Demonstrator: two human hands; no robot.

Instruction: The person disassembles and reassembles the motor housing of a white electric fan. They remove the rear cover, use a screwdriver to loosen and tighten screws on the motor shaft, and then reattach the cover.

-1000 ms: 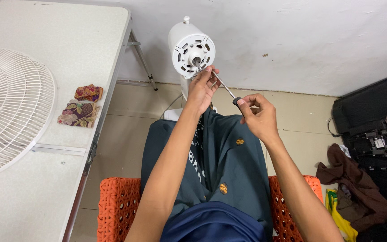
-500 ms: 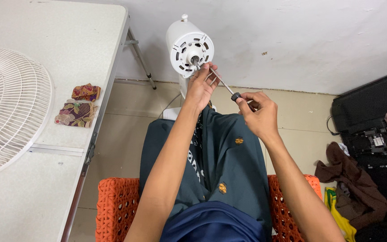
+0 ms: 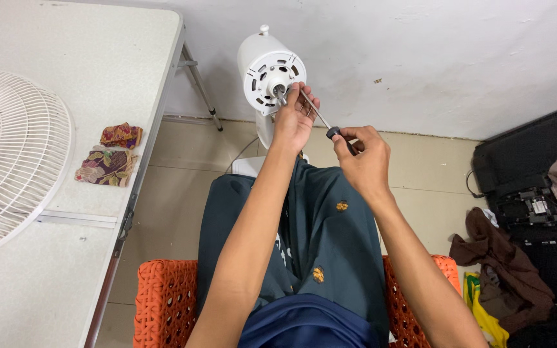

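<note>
The left hand (image 3: 293, 122) steadies the white fan motor housing (image 3: 269, 72); the right hand (image 3: 362, 156) grips the screwdriver (image 3: 322, 120); keeping its shaft in line with the screw should prevent slipping.

The right hand (image 3: 362, 158) now holds the screwdriver (image 3: 322, 121) handle a little lower than before, so the shaft slopes more steeply up to the fan motor housing (image 3: 267, 71).
</note>
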